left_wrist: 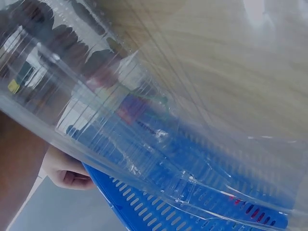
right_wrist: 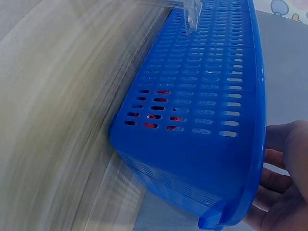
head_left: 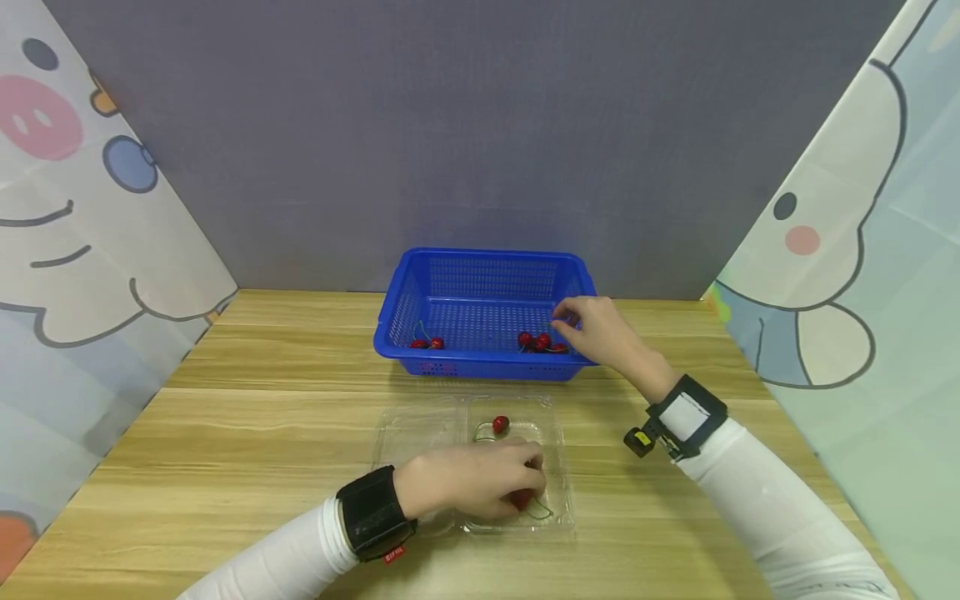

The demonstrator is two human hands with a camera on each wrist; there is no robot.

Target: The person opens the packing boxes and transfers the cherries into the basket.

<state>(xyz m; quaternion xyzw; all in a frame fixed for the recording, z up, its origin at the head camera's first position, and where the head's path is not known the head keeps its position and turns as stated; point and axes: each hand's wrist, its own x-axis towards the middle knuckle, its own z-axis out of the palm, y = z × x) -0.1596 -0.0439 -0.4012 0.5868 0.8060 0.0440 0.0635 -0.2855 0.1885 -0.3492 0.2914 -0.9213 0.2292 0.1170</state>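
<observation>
My left hand (head_left: 487,479) reaches down into a clear plastic clamshell box (head_left: 558,467), fingers and thumb curled round a red cherry (head_left: 522,499) whose green stem sticks out to the right. Just beyond that hand, another cherry (head_left: 501,424) with a stem lies in the same box half. My right hand (head_left: 600,333) is over the right rim of a blue basket (head_left: 487,367), its fingers loosely bent and nothing visible between them. Below its fingertips, several cherries (head_left: 542,342) sit in the basket's near right corner. In the left wrist view, clear plastic blurs the left fingers.
Two more cherries (head_left: 427,343) lie in the basket's near left corner. The box's other half (head_left: 416,433) spreads open to the left on the wooden table (head_left: 262,417). A grey panel (head_left: 480,150) stands behind the basket, with cartoon-printed sheets (head_left: 810,250) at both sides.
</observation>
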